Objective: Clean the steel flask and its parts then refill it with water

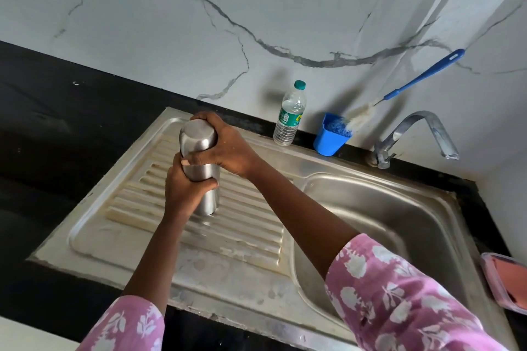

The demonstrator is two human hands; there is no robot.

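Steel flask [203,168]: brushed metal cylinder w/ domed cap end, upright on ribbed drainboard [245,225] of steel sink [405,225]. Drainboard ridges stained cream; base of flask touches them.

Left hand [182,188] wraps flask's mid body, thumb curled across front, fingers round the far side. Right hand [225,142] grips the cap end from above-right, fingers curled over top, thumb meeting left hand.

Sink basin smooth, to the right of flask, open room there. Black counter [57,128] wide at left.

Along back edge, by marble-look wall: clear plastic bottle [289,117], green cap; blue cup [330,135] holding blue-handled bottle brush [410,85], leaning right; chrome tap [413,134]. Pink lidded box [504,279] at right edge.
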